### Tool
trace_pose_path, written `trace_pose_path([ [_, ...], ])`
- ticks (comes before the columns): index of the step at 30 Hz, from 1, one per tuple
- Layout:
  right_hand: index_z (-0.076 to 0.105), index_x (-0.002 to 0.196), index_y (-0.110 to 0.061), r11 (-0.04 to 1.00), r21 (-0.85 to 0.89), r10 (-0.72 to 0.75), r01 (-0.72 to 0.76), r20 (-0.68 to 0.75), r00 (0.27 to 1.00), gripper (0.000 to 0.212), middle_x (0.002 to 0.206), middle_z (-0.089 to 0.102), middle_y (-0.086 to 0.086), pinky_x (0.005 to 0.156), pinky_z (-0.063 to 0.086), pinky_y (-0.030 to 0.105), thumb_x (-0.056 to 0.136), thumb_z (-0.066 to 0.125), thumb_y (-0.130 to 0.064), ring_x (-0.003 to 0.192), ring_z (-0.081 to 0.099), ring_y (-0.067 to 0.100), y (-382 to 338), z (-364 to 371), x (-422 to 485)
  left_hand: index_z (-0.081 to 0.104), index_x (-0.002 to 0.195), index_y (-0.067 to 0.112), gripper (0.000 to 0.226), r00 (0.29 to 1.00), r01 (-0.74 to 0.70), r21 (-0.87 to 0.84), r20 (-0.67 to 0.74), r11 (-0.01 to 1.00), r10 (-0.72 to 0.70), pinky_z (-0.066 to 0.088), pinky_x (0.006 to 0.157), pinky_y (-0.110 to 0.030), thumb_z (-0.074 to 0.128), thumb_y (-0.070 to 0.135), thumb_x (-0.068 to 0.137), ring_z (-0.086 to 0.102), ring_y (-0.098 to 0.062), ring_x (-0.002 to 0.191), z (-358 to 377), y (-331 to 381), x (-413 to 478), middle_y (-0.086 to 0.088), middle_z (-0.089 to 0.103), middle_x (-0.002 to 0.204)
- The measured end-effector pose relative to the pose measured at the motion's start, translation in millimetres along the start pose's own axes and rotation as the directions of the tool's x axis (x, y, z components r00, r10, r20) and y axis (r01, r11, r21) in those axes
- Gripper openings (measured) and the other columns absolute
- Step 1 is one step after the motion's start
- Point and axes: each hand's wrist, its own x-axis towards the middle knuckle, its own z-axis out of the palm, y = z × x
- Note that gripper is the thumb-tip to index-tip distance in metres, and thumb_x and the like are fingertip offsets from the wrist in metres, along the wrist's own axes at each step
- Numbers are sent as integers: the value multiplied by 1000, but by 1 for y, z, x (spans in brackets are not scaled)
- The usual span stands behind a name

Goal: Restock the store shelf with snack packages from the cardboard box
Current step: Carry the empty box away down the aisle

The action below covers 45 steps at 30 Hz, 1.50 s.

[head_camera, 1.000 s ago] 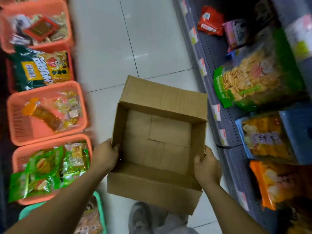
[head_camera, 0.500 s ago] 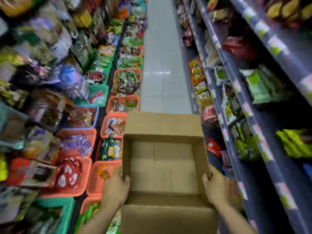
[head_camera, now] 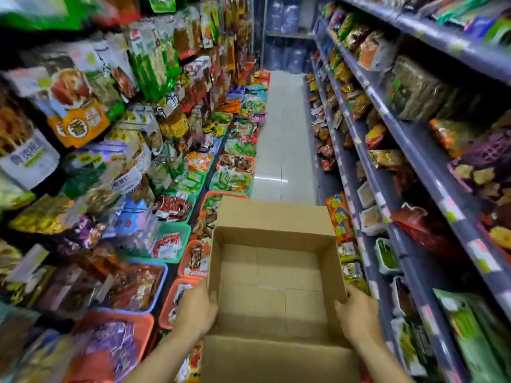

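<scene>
I am carrying the empty cardboard box (head_camera: pixel 273 286) between my hands, left hand (head_camera: pixel 197 308) curling over its left wall, right hand (head_camera: pixel 358 316) over its right. Its open flaps could be catching packets on the shelf (head_camera: pixel 414 158) just beyond my right hand. A second ago I was looking down on it over floor tiles; now I am facing along the aisle.

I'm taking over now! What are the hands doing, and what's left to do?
The left hand grips the cardboard box by its left wall; the right hand grips its right wall.
The box is held above the aisle floor, flaps open, nothing inside.
The shelf on the right holds snack packages.
Done: box looks emptied.
Left: probably just putting the box away.
</scene>
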Motion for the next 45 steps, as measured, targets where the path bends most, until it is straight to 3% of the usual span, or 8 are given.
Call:
trace_pose_path([
  [11, 72, 110, -18, 999, 1, 41, -41, -61, 997, 32, 96, 75, 12, 79, 55, 37, 79, 68, -18, 94, 69, 36, -91, -2, 291, 64, 113, 17, 22, 996, -44, 22, 83, 999, 42, 50, 83, -33, 53, 19, 94, 68, -28, 102, -13, 138, 277, -8, 74, 106],
  [17, 73, 98, -29, 998, 56, 20, -18, -33, 999, 26, 98, 74, 6, 76, 49, 33, 79, 61, -16, 100, 66, 33, -143, -13, 484, 55, 101, 33, 13, 993, -13, 19, 118, 1000, 10, 47, 72, -27, 49, 23, 95, 66, -21, 101, -6, 237, 451, 7, 66, 94],
  [21, 72, 98, -36, 997, 69, 31, -33, 16, 999, 27, 97, 75, -1, 79, 52, 33, 79, 58, -22, 100, 66, 27, -182, -25, 598, 59, 112, 28, 21, 994, -16, 50, 107, 999, 10, 48, 89, -26, 48, 22, 94, 64, -13, 109, -9, 284, 553, 6, 70, 108],
  [24, 71, 99, -41, 998, 68, 14, -16, 31, 999, 27, 86, 75, -5, 68, 48, 32, 81, 56, -27, 86, 66, 23, -225, -35, 676, 53, 94, 26, 6, 993, -9, 72, 118, 997, 1, 44, 72, -27, 48, 28, 96, 68, -19, 101, -20, 326, 631, 0, 72, 100],
  [30, 70, 105, -30, 999, -3, -48, 48, -13, 999, 28, 89, 76, 3, 71, 52, 34, 81, 57, -23, 94, 69, 31, -311, -12, 857, 57, 97, 27, 14, 995, 64, 55, 68, 996, -68, 51, 77, -32, 48, 34, 88, 68, -27, 103, -16, 370, 831, -4, 74, 105],
  [37, 69, 109, -32, 999, -43, -24, 26, 51, 998, 29, 106, 72, -8, 79, 47, 27, 84, 55, -28, 107, 65, 17, -425, 2, 1085, 60, 101, 16, 20, 991, 14, 90, 132, 996, -26, 49, 77, -32, 51, 31, 90, 67, -26, 102, -36, 437, 1082, -5, 72, 104],
  [41, 67, 105, -32, 1000, -14, 27, -26, 83, 996, 34, 87, 71, -12, 73, 59, 35, 73, 54, -31, 87, 69, 17, -445, 19, 1212, 61, 98, 18, 22, 990, 20, 137, 138, 990, -39, 50, 78, -33, 49, 35, 90, 67, -26, 99, -56, 485, 1192, -5, 72, 100],
  [45, 67, 105, -33, 1000, 4, 22, -22, 63, 998, 29, 93, 73, -9, 75, 53, 28, 82, 62, -17, 93, 68, 19, -527, -18, 1281, 58, 93, 23, 15, 990, 0, 135, 139, 991, -19, 51, 75, -32, 51, 36, 90, 68, -25, 95, -63, 541, 1297, -1, 71, 94],
])
